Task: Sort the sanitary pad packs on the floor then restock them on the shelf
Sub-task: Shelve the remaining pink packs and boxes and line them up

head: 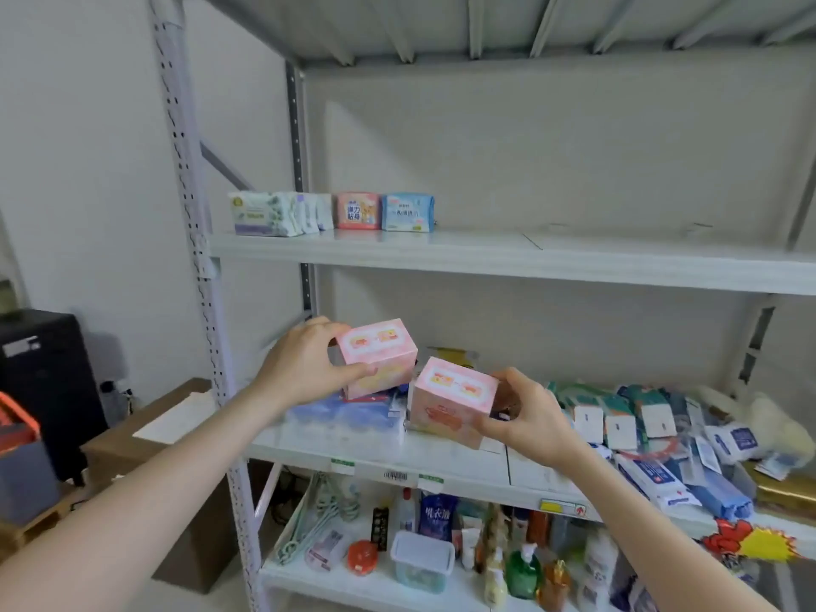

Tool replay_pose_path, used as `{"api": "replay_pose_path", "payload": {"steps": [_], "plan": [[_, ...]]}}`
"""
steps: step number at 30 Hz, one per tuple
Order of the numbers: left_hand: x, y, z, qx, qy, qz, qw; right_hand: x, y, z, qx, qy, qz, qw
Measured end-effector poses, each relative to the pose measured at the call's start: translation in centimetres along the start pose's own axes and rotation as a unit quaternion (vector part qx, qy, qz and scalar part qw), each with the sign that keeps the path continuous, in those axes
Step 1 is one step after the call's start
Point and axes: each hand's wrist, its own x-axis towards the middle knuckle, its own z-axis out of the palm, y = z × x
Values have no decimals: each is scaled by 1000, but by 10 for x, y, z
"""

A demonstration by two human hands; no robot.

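My left hand point(304, 362) grips a pink box of pads point(379, 357), held up in front of the middle shelf. A second, matching pink box point(450, 401) is gripped in my right hand point(527, 419), a little lower and to the right, almost touching the first. On the upper shelf point(508, 254) stand a white and purple pack point(258, 213), several white packs point(311, 212), a pink pack point(357, 210) and a light blue pack point(407, 212), lined up at the left end.
The middle shelf point(441, 452) holds blue packs point(349, 413) under my hands and a heap of packaged goods point(662, 435) at the right. Bottles and containers point(441, 549) crowd the lower shelf. A black case point(48, 382) and cardboard boxes point(145, 435) stand at the left.
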Motion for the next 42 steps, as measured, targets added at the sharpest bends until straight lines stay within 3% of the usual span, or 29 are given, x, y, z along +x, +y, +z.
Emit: {"api": "replay_pose_path", "payload": {"steps": [5, 16, 26, 42], "plan": [[23, 16, -54, 15, -8, 9, 1000, 15, -39, -31, -22, 8, -37, 999], [98, 49, -109, -115, -7, -11, 993, 50, -75, -92, -36, 14, -75, 996], [182, 67, -97, -211, -27, -22, 977, 110, -52, -140, -48, 28, -78, 995], [361, 17, -42, -199, -50, 21, 979, 263, -26, -131, -28, 40, -76, 996]]}}
